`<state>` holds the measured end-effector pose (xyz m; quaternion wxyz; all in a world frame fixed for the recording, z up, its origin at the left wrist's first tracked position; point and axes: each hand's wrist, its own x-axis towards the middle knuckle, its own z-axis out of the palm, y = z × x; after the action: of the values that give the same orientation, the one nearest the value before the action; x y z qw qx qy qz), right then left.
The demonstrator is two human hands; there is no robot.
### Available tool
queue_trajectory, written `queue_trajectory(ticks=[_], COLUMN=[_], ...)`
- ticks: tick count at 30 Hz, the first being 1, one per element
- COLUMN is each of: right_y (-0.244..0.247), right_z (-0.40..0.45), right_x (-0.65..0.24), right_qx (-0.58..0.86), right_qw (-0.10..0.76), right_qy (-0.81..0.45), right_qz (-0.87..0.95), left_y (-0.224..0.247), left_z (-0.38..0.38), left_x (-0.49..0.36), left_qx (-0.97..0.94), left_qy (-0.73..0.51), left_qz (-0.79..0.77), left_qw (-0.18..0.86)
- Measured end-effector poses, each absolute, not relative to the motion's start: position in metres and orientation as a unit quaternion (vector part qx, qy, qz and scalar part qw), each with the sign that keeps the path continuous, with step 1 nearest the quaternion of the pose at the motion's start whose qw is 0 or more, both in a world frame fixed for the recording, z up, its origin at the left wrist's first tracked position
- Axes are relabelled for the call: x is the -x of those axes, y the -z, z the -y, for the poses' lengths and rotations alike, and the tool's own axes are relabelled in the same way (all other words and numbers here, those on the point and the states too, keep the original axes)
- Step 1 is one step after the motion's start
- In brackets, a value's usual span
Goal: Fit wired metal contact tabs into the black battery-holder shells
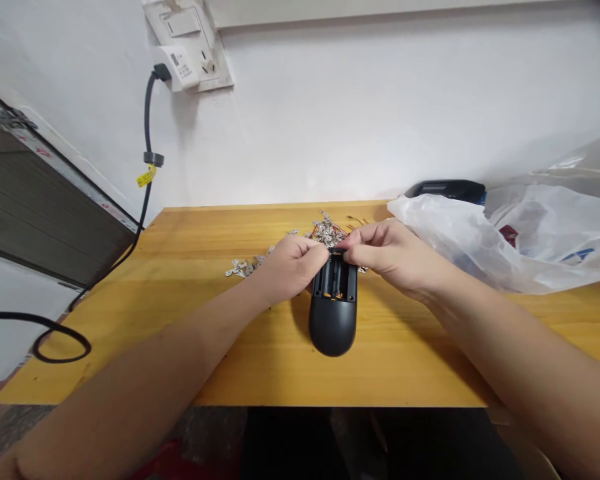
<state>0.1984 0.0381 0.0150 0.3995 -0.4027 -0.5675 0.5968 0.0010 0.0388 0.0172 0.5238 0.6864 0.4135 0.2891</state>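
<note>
A black plastic casing (333, 327) with a rounded near end is held over the wooden table. Its battery compartment (337, 277) faces up, uncovered, with metal springs showing at the near end. My left hand (293, 267) is closed on the casing's far left edge, thumb along the top. At the far right corner, my right hand (387, 257) pinches with thumb and forefinger; whatever is between those fingertips is too small to make out. Just beyond both hands lies a heap of small metal contact pieces (327, 231), with some thin red wires among them.
More metal pieces (240, 268) are scattered to the left on the wooden table (205, 320). A white plastic bag (530, 247) covers the right side, with another black casing (447, 190) behind it. A black cable (147, 120) hangs from the wall socket at left.
</note>
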Motion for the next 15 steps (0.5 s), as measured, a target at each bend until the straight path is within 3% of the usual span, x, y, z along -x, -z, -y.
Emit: queue_trajectory(ticks=[6, 12, 15], right_y=[-0.013, -0.024, -0.028], right_z=[-0.041, -0.036, -0.035], right_x=[-0.201, -0.202, -0.204], right_qx=[0.388, 0.356, 0.370], right_qw=[0.402, 0.453, 0.479], right_qy=[-0.624, -0.620, -0.574], right_qz=[0.546, 0.532, 0.551], left_y=[-0.017, -0.011, -0.010], left_z=[-0.042, -0.042, -0.035], left_x=[0.001, 0.001, -0.002], left_qx=[-0.719, -0.596, -0.614], left_qy=[-0.288, -0.360, -0.349], left_qz=[-0.429, -0.355, -0.397], left_qw=[0.464, 0.624, 0.586])
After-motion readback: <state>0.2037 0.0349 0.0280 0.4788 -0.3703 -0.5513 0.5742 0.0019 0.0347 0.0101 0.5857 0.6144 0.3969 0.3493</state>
